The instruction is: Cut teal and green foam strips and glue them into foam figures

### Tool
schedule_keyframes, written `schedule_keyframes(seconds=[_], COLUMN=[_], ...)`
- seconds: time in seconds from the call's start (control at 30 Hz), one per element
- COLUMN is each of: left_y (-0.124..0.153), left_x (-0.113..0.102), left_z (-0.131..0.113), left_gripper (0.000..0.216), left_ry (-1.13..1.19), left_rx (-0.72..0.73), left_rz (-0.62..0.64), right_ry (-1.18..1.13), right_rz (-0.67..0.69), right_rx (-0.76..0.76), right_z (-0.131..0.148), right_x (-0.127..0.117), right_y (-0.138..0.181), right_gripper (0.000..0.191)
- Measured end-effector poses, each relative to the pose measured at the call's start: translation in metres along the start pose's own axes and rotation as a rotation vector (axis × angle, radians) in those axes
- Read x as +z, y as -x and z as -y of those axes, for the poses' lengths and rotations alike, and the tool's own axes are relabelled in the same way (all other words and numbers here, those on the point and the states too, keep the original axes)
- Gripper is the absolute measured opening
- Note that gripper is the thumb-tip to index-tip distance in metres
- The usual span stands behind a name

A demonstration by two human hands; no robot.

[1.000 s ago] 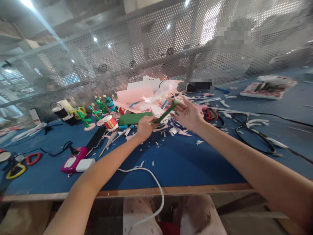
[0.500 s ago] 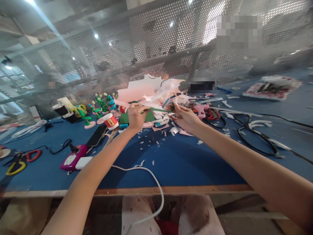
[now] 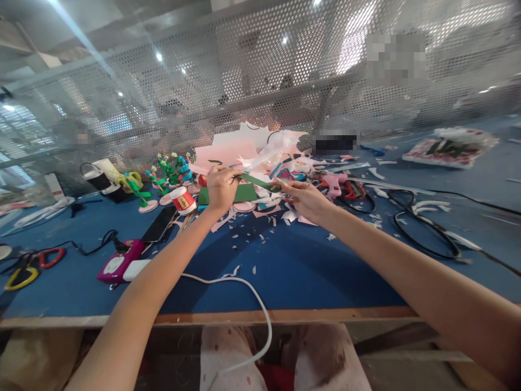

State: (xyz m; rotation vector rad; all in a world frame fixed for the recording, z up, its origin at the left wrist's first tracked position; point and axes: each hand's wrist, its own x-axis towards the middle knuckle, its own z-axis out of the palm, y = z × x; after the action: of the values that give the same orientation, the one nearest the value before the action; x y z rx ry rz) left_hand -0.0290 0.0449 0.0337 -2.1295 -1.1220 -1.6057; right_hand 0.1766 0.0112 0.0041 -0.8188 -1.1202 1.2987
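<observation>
Stretched between my two hands is a narrow green paper strip [image 3: 259,181], its flat face turned partly toward me. My left hand [image 3: 222,187] pinches its left end, and a short dark green piece sticks up past those fingers. The strip's right end is held in my right hand [image 3: 304,199], between thumb and fingers. Below the strip lies a larger green sheet [image 3: 245,192] on the blue table. Behind it is a heap of pink and white paper scraps [image 3: 236,147]. A red and white cup-like roll [image 3: 183,201] stands left of my left hand.
Small green craft plants [image 3: 140,196] on pink bases stand at the left. Nearer are a phone [image 3: 159,225], a purple power socket [image 3: 121,262] with a white cable, and scissors [image 3: 23,276]. Rightward lie a pink glue gun [image 3: 334,184], black cables [image 3: 423,245] and a plastic bag [image 3: 450,147].
The green strip has turned from nearly edge-on to showing its broad face, slanting down to the right. My left hand has shifted slightly left; my right hand has moved slightly lower.
</observation>
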Motion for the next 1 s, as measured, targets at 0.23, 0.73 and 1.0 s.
schedule_keyframes(seconds=[0.23,0.73,1.0], left_y=[0.000,0.001,0.003], left_x=[-0.001,-0.004,0.001], left_z=[-0.006,-0.033,-0.041], left_gripper=[0.016,0.033,0.055], left_ry=[-0.004,-0.018,0.078], left_rx=[0.006,-0.076,-0.059], left_rz=[-0.038,0.122,0.430], right_ry=[0.078,0.023,0.301], right_rz=[0.181,0.157,-0.096], right_rx=[-0.089,0.024,-0.278], right_z=[-0.003,-0.004,-0.009], right_x=[0.004,0.011,0.000], right_y=[0.002,0.009,0.000], right_gripper=[0.028,0.035,0.032])
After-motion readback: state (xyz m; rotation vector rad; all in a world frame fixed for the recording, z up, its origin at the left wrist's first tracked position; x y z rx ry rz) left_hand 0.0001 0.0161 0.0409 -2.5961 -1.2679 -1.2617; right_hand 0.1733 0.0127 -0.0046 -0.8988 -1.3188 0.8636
